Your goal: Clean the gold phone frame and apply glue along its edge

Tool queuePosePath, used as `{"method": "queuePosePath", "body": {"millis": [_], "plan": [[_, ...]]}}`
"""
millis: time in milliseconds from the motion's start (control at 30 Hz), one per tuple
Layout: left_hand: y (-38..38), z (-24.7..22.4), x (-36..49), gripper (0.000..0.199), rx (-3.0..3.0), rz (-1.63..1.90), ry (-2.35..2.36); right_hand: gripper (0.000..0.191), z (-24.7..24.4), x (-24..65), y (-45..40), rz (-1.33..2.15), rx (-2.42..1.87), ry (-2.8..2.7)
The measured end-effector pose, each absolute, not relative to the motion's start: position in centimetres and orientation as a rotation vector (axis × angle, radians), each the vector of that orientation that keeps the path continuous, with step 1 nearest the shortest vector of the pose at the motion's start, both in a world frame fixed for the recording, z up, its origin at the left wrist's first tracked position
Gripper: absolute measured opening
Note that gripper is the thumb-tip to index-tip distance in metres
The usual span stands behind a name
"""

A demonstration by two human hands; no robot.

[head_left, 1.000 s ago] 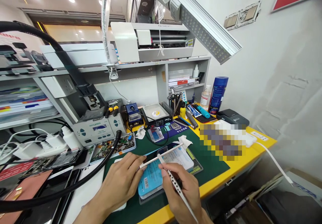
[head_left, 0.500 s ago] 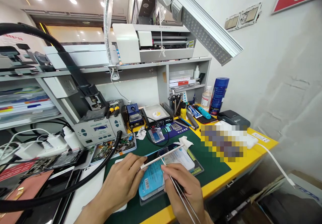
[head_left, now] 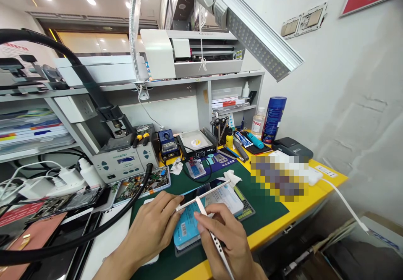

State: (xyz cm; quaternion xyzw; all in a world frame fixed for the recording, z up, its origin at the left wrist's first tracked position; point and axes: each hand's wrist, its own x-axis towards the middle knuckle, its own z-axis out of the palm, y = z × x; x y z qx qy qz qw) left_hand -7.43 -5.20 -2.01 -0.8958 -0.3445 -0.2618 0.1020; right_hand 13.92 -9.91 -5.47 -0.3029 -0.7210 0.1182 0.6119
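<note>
Lower centre of the frame, L hand [head_left: 154,221] has thumb & fingers closed on the near-left end of the thin strip [head_left: 204,194], a pale, slim bar that slants up to the right, its far end by the crumpled tissue [head_left: 232,177]. R hand [head_left: 228,240], lower centre-right, is closed in a pinch on the metal tweezers [head_left: 218,246], a row of holes along their side; tips point up-left & meet the strip in view near its middle, tho can't tell if they touch it or if the prongs are open or shut. Below the strip, btwn the hands, is the blue-and-white pack [head_left: 189,225] w/ a barcode, on a dark perforated tray [head_left: 248,210] atop the green mat [head_left: 270,217]. White flat item [head_left: 151,261] partly under L hand. Mat lies on the yellow bench [head_left: 292,206]. Left of centre: shallow box of circuit parts [head_left: 157,179], w/ black hose [head_left: 107,226] curving over it; grey control unit [head_left: 121,164] just behind. Mid-frame, back of bench: blue soldering unit [head_left: 168,143] & flat-topped plate unit [head_left: 195,143]. Right of centre: clear bottle [head_left: 257,122] next to tall blue can [head_left: 274,118], black case [head_left: 292,147] nearby. LED lamp [head_left: 260,34] hangs upper right.
</note>
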Motion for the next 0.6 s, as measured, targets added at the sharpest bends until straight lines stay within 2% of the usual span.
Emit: {"method": "queuePosePath", "body": {"millis": [600], "plan": [[-5.23,-2.07,-7.55,0.024,-2.634,-0.766,-1.015,0.03,-5.45,14.09,-10.11,0.16,-0.766,-1.645]]}}
